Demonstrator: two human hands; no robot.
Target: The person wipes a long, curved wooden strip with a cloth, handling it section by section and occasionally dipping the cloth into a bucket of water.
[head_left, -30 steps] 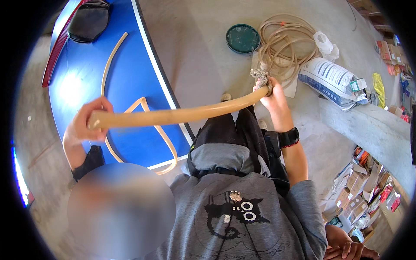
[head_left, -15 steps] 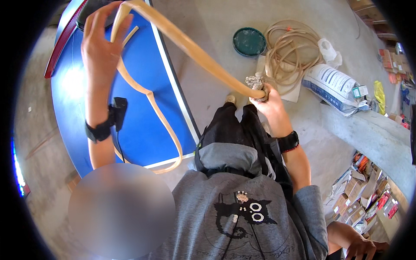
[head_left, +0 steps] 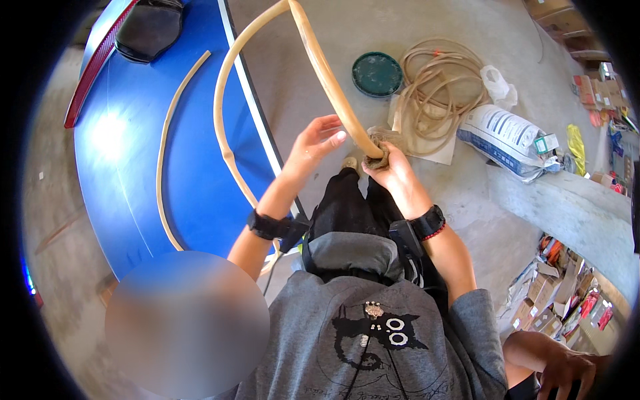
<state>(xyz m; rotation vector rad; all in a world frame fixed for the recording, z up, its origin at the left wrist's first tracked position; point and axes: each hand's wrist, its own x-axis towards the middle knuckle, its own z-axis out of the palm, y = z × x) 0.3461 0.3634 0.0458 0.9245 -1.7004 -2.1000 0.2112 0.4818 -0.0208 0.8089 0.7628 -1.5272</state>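
Note:
A long, pale tan cane (head_left: 323,70), with a knobby joint along it, arches over the floor and trails down across the blue table. My right hand (head_left: 395,175) is closed around it near my knees, with a crumpled brownish-grey cloth (head_left: 387,138) wrapped about the cane in the grip. Just left of that grip, my left hand (head_left: 312,145) is apart from the cane, fingers partly spread and nothing in them. Black bands circle both wrists.
On the left stands a blue table (head_left: 137,173) bearing a dark padded item (head_left: 150,30). A green round lid (head_left: 377,74), coiled tan lengths (head_left: 427,100) and a white-and-blue sack (head_left: 503,137) lie ahead. Another person's hand (head_left: 567,373) shows at lower right.
My left hand has let go of the cane at upper left and come down beside my right hand. The arch of cane has shifted right; the cloth sits lower.

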